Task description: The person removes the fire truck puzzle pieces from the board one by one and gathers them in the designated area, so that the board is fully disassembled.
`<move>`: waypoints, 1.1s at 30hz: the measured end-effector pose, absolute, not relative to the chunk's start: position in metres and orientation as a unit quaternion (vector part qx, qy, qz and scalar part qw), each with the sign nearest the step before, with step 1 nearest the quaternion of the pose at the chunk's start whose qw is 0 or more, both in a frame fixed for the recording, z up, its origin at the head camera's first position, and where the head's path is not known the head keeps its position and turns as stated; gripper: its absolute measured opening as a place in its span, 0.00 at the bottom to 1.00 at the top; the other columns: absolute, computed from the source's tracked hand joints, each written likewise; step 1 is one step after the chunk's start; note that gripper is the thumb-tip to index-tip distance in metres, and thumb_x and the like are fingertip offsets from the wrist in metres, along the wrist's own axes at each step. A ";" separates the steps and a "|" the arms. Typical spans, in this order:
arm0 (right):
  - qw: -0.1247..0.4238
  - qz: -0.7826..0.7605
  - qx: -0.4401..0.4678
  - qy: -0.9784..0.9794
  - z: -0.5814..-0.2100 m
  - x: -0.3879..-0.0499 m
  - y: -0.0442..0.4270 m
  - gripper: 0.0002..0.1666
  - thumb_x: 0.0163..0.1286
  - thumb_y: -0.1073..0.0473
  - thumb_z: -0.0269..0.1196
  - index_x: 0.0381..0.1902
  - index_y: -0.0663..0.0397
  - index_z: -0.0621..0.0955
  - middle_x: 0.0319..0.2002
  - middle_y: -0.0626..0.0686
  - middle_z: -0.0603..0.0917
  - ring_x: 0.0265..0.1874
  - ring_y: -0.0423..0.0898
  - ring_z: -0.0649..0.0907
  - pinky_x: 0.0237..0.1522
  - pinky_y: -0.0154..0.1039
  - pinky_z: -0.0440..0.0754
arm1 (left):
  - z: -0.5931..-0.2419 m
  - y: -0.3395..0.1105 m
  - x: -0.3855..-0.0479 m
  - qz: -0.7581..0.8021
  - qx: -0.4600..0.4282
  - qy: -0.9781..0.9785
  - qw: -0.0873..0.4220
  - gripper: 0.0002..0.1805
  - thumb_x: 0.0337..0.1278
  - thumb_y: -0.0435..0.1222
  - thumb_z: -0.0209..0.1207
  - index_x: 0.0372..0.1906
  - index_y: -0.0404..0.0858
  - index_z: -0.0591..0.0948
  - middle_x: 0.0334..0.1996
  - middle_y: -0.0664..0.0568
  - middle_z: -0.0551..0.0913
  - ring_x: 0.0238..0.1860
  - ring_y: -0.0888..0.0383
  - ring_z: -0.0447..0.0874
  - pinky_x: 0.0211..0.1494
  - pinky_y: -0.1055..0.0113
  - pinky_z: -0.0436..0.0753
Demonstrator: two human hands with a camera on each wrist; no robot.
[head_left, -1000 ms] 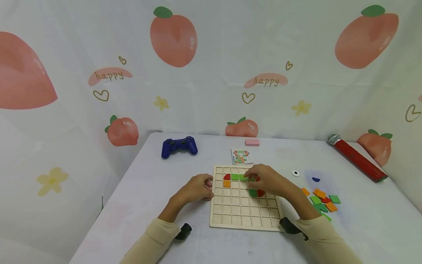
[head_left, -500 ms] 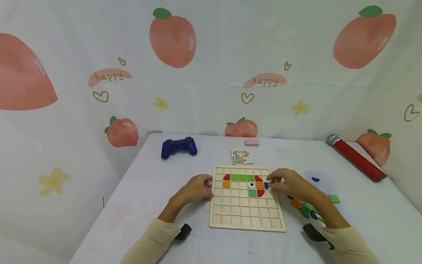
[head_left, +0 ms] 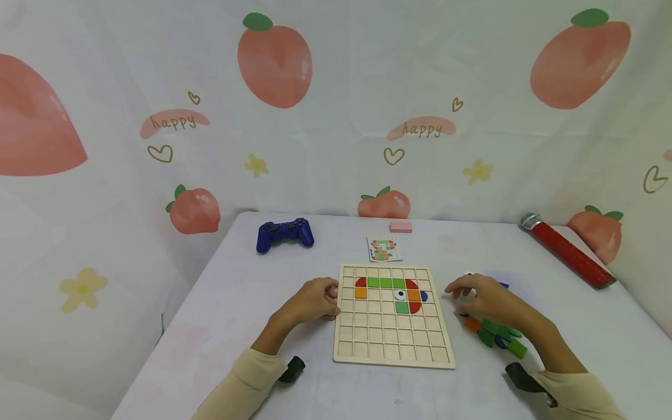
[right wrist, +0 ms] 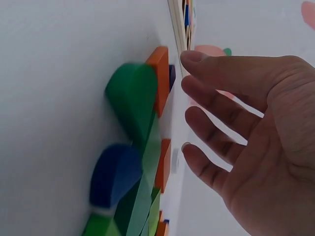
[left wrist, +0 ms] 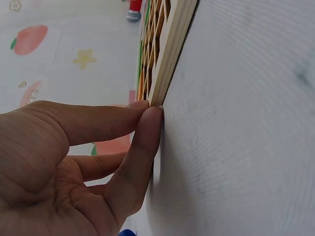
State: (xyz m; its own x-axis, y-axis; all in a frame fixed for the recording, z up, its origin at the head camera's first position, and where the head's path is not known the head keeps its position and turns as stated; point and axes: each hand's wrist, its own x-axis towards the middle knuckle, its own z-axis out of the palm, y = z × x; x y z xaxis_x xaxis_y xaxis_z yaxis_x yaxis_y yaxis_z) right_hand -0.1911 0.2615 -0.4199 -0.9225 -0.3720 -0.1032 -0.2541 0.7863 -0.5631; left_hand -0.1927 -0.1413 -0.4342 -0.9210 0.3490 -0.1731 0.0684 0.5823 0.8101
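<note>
A wooden grid board lies flat on the table. My left hand is at its left side, and in the left wrist view thumb and finger pinch the board's edge. Set in the upper squares are red, green and orange pieces, a white eye disc and a blue half-round piece. My right hand hovers right of the board, fingers loosely bent and holding nothing. Below and beside it lie loose pieces: a green rounded one, an orange one, a blue one and others, partly hidden by the hand.
A printed pattern card lies behind the board, with a pink block beyond it. The blue game controller is at the back left. A red microphone rests at the back right, before a patterned cloth backdrop.
My right hand has left the board and moved right toward the loose pieces. The eye disc and blue half-round piece on the board are now uncovered. My left hand stays at the board's edge.
</note>
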 end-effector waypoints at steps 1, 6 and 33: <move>0.107 -0.284 -0.165 0.938 -0.420 -0.191 0.263 0.21 0.61 0.59 0.77 0.53 0.55 0.88 0.43 0.48 0.85 0.46 0.49 0.79 0.44 0.42 0.81 | -0.434 -0.141 -0.193 0.440 0.119 0.876 0.159 0.34 0.53 0.25 0.73 0.67 0.23 0.76 0.44 0.47 0.81 0.41 0.58 0.81 0.44 0.68 0.85; 0.122 -0.292 -0.156 0.936 -0.422 -0.189 0.267 0.22 0.60 0.59 0.77 0.53 0.54 0.88 0.42 0.47 0.86 0.44 0.48 0.79 0.40 0.39 0.81 | -0.434 -0.142 -0.193 0.438 0.120 0.877 0.159 0.34 0.53 0.25 0.73 0.67 0.24 0.76 0.43 0.47 0.80 0.41 0.57 0.80 0.44 0.67 0.85; 0.124 -0.300 -0.160 0.932 -0.425 -0.189 0.277 0.20 0.64 0.60 0.75 0.54 0.56 0.88 0.43 0.48 0.86 0.41 0.48 0.80 0.38 0.39 0.84 | -0.438 -0.142 -0.193 0.438 0.123 0.878 0.150 0.34 0.52 0.25 0.73 0.67 0.23 0.76 0.44 0.47 0.81 0.42 0.57 0.81 0.47 0.64 0.84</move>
State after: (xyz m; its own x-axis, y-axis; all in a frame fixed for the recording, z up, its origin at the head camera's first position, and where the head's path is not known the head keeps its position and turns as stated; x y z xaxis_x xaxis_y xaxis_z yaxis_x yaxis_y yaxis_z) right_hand -0.1886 0.2774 -0.4248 -0.9185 -0.3716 -0.1348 -0.2236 0.7696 -0.5981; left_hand -0.1925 -0.1422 -0.4382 -0.9248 0.3472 -0.1555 0.0849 0.5867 0.8053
